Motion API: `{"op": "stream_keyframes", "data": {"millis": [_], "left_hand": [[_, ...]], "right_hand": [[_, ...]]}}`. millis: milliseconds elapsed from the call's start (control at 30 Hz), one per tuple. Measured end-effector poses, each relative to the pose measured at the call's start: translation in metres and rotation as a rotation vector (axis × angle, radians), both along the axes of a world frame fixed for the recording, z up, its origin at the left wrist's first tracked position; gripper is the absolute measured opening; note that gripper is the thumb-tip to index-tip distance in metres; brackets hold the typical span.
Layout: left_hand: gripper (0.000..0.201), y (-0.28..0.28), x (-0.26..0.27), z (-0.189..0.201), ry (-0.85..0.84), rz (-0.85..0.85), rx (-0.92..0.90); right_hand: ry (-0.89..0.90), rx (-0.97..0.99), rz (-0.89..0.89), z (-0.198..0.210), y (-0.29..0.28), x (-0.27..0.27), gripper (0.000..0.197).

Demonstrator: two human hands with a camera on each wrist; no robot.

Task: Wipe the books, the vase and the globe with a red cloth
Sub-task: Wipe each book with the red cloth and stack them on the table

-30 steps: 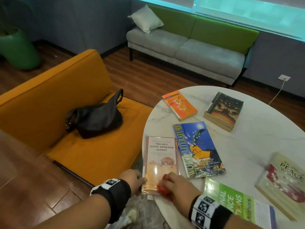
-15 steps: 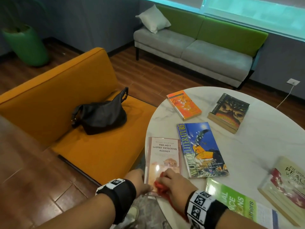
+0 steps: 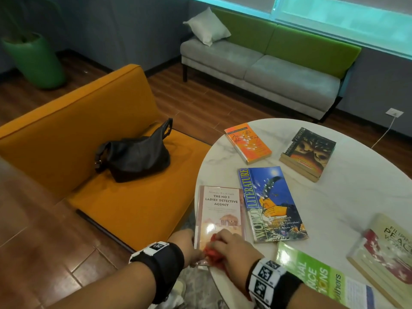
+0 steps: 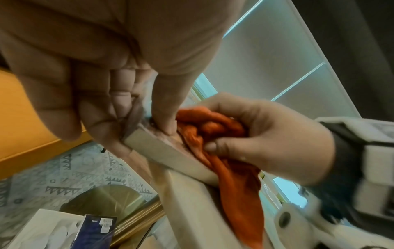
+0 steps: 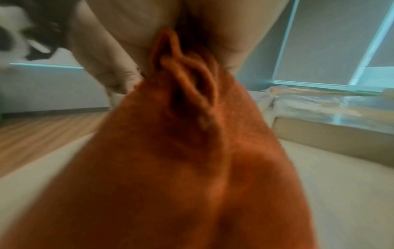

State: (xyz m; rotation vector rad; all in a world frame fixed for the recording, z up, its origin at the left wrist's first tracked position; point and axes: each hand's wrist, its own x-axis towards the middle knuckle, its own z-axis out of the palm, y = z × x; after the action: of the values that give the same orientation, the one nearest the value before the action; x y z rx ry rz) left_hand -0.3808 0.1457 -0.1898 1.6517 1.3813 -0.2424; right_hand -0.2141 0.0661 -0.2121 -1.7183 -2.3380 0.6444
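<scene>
A tan paperback, the Ladies' Detective Agency book, lies at the near left rim of the round white table. My left hand pinches its near left corner, thumb on the cover and fingers under it. My right hand grips a bunched red cloth and presses it on the book's near end. The cloth fills the right wrist view. A blue World Literature book lies beside it. No vase or globe is in view.
Other books lie on the table: an orange one, a dark one, a green one and a cream one. An orange seat with a black bag stands left. A grey-green sofa lies beyond.
My right hand with the cloth has rubbed slightly over the near end of the tan book. My left hand keeps its hold on the corner. The head view has shifted.
</scene>
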Motion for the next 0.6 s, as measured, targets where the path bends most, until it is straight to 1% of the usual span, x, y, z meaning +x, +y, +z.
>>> {"op": "stream_keyframes", "data": {"millis": [67, 100, 133, 233, 300, 333, 367, 400, 467, 500, 533, 600], "left_hand": [[0.038, 0.0, 0.002, 0.003, 0.022, -0.015, 0.021], [0.037, 0.0, 0.002, 0.002, 0.021, -0.01, 0.025], [0.036, -0.001, 0.003, 0.003, 0.016, -0.004, 0.021], [0.036, -0.002, 0.003, 0.004, 0.019, 0.001, 0.009], [0.039, -0.002, 0.003, 0.005, 0.019, 0.003, 0.007], [0.039, -0.002, 0.003, 0.005, 0.017, 0.003, 0.01], [0.039, -0.002, 0.003, 0.006, 0.016, 0.003, 0.01], [0.038, -0.002, 0.003, 0.006, 0.011, 0.004, 0.006], [0.037, -0.001, 0.002, 0.008, 0.011, 0.004, -0.007], [0.037, -0.001, 0.002, 0.01, 0.021, -0.005, -0.011], [0.037, 0.001, 0.003, 0.011, 0.028, -0.015, -0.013], [0.036, 0.003, 0.003, 0.014, 0.039, -0.011, -0.023]], "right_hand": [[0.144, -0.037, -0.143, 0.005, 0.019, 0.002, 0.025], [0.188, -0.047, -0.219, 0.009, 0.028, 0.007, 0.024], [0.159, -0.017, -0.268, 0.012, 0.036, 0.016, 0.026], [0.089, 0.011, -0.374, 0.015, 0.032, 0.037, 0.032], [0.023, -0.051, -0.336, 0.01, 0.016, 0.04, 0.033], [-0.045, -0.054, -0.339, 0.008, 0.007, 0.04, 0.032], [-0.078, -0.032, -0.296, 0.011, -0.003, 0.038, 0.032], [-0.068, -0.054, -0.244, 0.015, -0.013, 0.035, 0.033], [0.029, -0.091, -0.194, 0.026, -0.024, 0.032, 0.031], [0.039, -0.122, -0.162, 0.028, -0.025, 0.035, 0.03], [0.061, -0.123, -0.152, 0.033, -0.024, 0.038, 0.029], [0.092, -0.178, -0.192, 0.035, -0.02, 0.046, 0.027]]}}
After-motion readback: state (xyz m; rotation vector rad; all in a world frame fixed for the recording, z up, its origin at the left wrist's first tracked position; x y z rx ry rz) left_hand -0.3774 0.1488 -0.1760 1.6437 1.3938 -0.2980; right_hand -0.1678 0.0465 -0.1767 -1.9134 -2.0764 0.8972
